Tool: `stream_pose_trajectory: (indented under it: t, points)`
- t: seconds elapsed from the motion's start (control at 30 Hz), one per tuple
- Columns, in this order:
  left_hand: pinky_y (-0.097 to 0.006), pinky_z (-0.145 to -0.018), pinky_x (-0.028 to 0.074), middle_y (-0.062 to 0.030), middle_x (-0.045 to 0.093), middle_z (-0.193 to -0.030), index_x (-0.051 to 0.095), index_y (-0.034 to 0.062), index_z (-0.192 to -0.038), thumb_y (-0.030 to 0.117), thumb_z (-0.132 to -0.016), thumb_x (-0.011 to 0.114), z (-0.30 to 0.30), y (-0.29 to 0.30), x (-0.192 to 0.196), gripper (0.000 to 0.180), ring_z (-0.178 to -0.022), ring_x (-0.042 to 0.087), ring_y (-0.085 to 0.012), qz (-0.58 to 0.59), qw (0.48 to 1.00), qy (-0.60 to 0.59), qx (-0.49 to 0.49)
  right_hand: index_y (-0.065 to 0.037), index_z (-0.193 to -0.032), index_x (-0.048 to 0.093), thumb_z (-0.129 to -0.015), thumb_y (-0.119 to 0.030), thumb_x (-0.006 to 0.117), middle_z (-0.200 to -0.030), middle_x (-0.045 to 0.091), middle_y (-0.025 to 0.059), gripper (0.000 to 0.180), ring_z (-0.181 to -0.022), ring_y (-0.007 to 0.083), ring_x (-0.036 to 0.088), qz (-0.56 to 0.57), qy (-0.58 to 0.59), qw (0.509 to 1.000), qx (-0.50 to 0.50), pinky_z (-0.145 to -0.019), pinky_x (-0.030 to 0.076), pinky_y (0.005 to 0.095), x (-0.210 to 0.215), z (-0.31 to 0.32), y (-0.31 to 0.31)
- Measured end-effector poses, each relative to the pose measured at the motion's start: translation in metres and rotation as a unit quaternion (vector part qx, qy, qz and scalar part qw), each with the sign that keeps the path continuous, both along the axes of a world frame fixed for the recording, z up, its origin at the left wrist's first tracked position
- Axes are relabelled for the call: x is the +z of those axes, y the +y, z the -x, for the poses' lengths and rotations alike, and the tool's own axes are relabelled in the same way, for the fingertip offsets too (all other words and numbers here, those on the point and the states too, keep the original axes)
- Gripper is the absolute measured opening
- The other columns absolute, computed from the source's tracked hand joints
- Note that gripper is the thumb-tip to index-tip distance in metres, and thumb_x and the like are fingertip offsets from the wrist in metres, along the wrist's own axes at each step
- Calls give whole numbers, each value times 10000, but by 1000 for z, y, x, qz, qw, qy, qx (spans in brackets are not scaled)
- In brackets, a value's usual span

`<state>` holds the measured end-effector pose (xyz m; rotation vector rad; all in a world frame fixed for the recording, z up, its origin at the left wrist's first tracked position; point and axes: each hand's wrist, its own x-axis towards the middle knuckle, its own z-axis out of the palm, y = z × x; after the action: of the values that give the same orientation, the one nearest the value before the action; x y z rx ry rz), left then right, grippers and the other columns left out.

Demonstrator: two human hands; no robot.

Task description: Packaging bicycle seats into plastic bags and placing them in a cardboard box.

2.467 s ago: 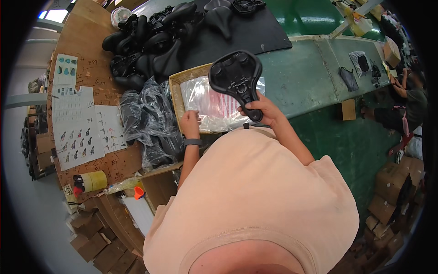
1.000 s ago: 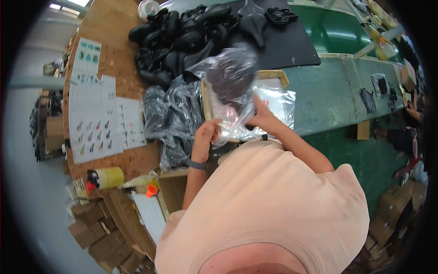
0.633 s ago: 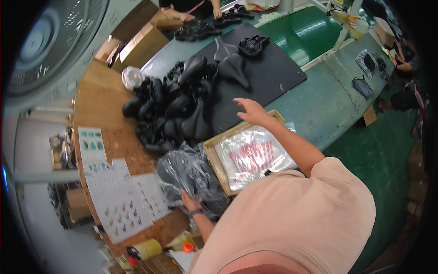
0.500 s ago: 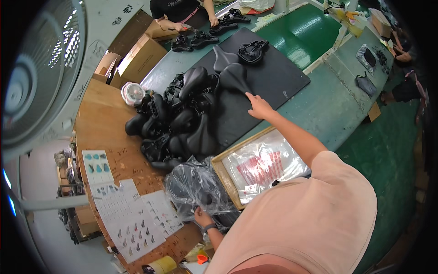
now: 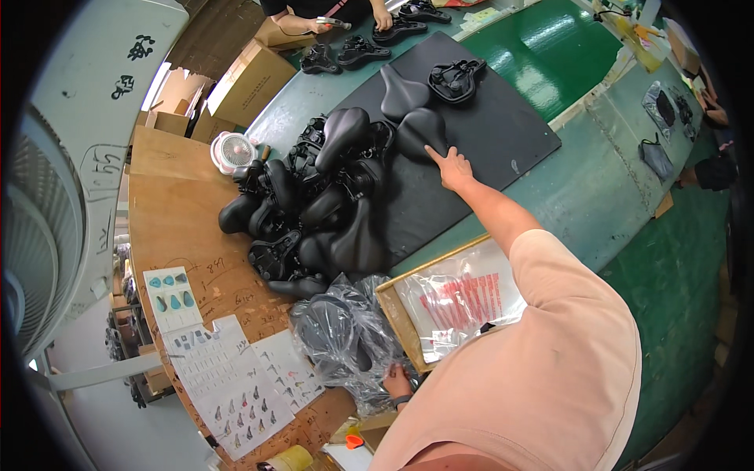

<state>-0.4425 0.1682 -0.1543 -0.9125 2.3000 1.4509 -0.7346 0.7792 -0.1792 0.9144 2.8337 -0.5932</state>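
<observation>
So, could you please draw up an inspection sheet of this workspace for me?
Surface: green tabletop with a flat black rectangular mat; brown wooden board at left.
Job's things: smooth black padded bicycle saddle on the mat; black saddles in clear plastic bags; shallow yellow-brown rimmed tray holding clear plastic with red print.
Clutter: heaped black saddles; small round pink-and-white fan; white printed paper sheets.
Hands: right hand, fingers at the padded saddle's narrow end; left hand by the bagged saddles, grip unclear.
Cables: none made out for certain.
Surroundings: co-worker's hand holding a pale handheld tool; brown cardboard box.
</observation>
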Motion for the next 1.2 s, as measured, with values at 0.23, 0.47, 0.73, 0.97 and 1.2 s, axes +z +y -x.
stream_pose_trajectory:
  t: [0.23, 0.47, 0.73, 0.97, 1.2]
  points:
    - [-419, -670, 555, -144, 746, -823, 746, 14, -983, 249, -1026, 704, 5, 60, 30, 243, -711, 709, -267, 318, 907, 142, -237, -469, -1712, 163, -840, -169, 805, -1285, 653, 289, 1124, -1070, 440, 744, 68, -53, 996, -31, -924, 614, 524, 10, -143, 59]
    - [-470, -749, 573, -157, 761, -917, 769, 69, -1059, 261, -987, 730, 13, 228, 104, 209, -838, 730, -361, 131, 834, 298, -445, -326, -1742, 89, -778, -247, 856, -1221, 709, 327, 1234, -989, 485, 739, 188, 11, 978, -91, -845, 601, 528, -14, -383, 90]
    - [-622, -1248, 323, -213, 280, -1747, 431, 123, -1636, 479, -952, 716, -46, 317, 0, 822, -1619, 271, -359, 220, 627, 154, -732, 54, -1109, 633, -1018, -527, 655, -731, 606, 54, 588, -545, 157, 564, 861, 148, 363, -323, -473, 478, 245, 46, -593, 27]
    - [-590, -1217, 357, -204, 450, -1640, 519, 123, -1545, 381, -951, 746, -56, 314, -16, 686, -1519, 417, -391, 369, 726, 175, -553, 43, -1172, 711, -1015, -331, 660, -1000, 763, 230, 409, -786, 295, 733, 738, 178, 478, -441, -733, 632, 403, 6, -682, 10]
    - [-446, -847, 592, -161, 788, -971, 767, 45, -1034, 420, -893, 837, -62, 407, -29, 407, -929, 759, -345, 169, 800, 152, -555, -15, -1002, 706, -930, -256, 819, -834, 723, 124, 276, -706, 267, 735, 642, 61, 668, -370, -569, 606, 418, -18, -639, 48]
